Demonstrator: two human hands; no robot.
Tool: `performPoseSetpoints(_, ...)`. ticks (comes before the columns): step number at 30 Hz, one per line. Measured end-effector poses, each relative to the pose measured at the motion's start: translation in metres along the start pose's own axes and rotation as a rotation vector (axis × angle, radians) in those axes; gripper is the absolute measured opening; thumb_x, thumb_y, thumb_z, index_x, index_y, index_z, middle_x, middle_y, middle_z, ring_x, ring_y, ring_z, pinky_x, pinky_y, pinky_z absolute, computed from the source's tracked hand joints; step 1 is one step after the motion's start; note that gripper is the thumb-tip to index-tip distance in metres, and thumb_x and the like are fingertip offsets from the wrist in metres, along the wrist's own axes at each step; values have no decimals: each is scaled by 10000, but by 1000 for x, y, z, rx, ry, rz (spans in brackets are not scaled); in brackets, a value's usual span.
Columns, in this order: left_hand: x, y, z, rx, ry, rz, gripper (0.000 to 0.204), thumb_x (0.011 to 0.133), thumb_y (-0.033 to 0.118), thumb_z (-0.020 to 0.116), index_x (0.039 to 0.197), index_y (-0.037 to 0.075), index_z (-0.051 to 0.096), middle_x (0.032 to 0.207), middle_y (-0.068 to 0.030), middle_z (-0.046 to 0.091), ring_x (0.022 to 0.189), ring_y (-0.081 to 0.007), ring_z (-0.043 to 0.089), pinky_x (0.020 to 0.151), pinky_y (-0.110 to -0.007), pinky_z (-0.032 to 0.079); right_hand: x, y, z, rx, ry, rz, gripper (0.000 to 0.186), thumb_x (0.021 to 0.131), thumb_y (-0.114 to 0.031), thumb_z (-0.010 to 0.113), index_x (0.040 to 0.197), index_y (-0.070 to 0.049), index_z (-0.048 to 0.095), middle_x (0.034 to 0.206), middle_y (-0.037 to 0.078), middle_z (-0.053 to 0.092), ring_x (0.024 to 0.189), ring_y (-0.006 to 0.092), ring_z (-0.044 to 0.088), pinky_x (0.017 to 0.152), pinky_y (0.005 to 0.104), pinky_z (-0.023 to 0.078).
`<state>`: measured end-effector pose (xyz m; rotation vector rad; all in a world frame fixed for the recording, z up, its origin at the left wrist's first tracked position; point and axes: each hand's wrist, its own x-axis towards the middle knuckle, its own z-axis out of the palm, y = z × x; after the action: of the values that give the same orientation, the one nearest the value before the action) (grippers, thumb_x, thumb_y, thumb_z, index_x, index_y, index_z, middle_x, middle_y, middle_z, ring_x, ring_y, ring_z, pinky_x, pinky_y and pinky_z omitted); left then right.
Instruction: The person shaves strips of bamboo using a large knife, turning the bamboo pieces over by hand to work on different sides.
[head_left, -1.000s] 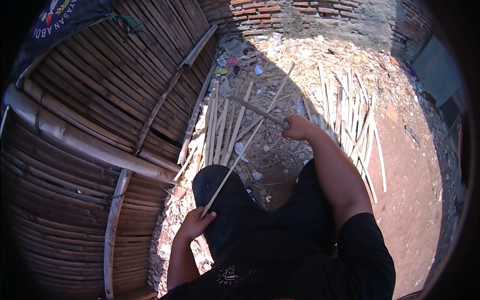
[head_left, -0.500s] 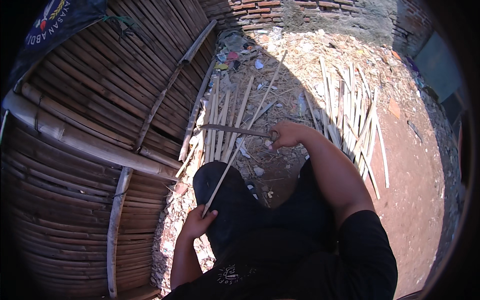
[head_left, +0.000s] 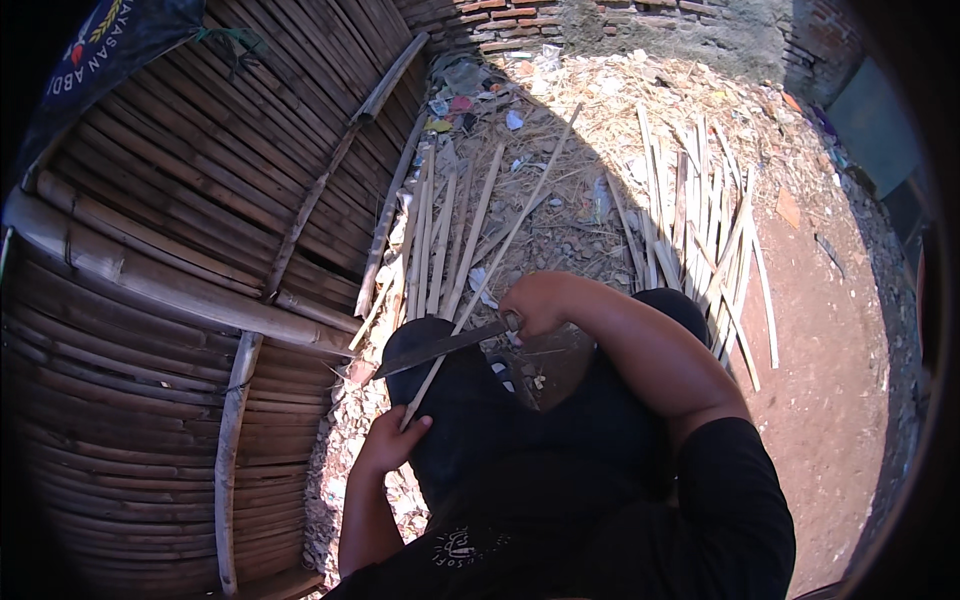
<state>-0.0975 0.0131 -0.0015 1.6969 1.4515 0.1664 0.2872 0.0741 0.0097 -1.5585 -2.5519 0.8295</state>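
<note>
A long, thin bamboo strip [head_left: 520, 213] slants from beside my left thigh up toward the littered ground ahead. Its near end is gripped in my left hand [head_left: 390, 440], the thumb lying along it. My right hand [head_left: 537, 305] is closed round the handle of a machete [head_left: 440, 349]. The dark blade points left across the strip, above my left knee, and seems to touch it. Whether the edge bites into the strip I cannot tell.
Several bamboo strips [head_left: 430, 235] lie ahead on the left, beside a bamboo slat wall [head_left: 190, 170]. Another loose pile of strips [head_left: 715, 215] lies on the right. Shavings and litter [head_left: 590, 100] cover the ground up to a brick wall [head_left: 520, 25].
My right hand has drawn the machete toward me along the strip, from beyond my knee to over it. My left hand stays nearly in place, and my right knee has shifted outward.
</note>
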Motion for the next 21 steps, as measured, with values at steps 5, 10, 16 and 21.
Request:
performPoseSetpoints(5,-6,0,6,10,62,22,358,927,350,753,859,25,618,694,-27,575,665,-133,518,625,-333,445,-17,55,-33,133,70,246,666,755,-396,828,1288,-33,661,1175,241,687,1159,398,641,979,466,507)
performPoseSetpoints(10,3,-6,5,-8,32,31,354,922,347,760,852,29,621,677,-16,559,651,-129,502,609,-331,433,-47,91,-40,338,550,555,681,782,-429,807,1233,59,656,1143,273,691,1094,413,664,955,464,516)
performPoseSetpoints(16,3,-3,6,-32,37,15,368,920,355,763,838,28,617,675,-15,555,649,-127,498,607,-329,431,-14,33,-16,91,131,186,576,768,-400,816,1192,-33,688,1103,220,713,1077,416,667,942,481,524)
performPoseSetpoints(21,0,-8,5,19,58,13,377,922,364,759,837,26,616,673,-30,560,650,-130,506,608,-332,435,5,-1,4,-26,25,-53,528,747,-419,825,1144,-94,699,1004,179,723,1030,405,678,893,482,527)
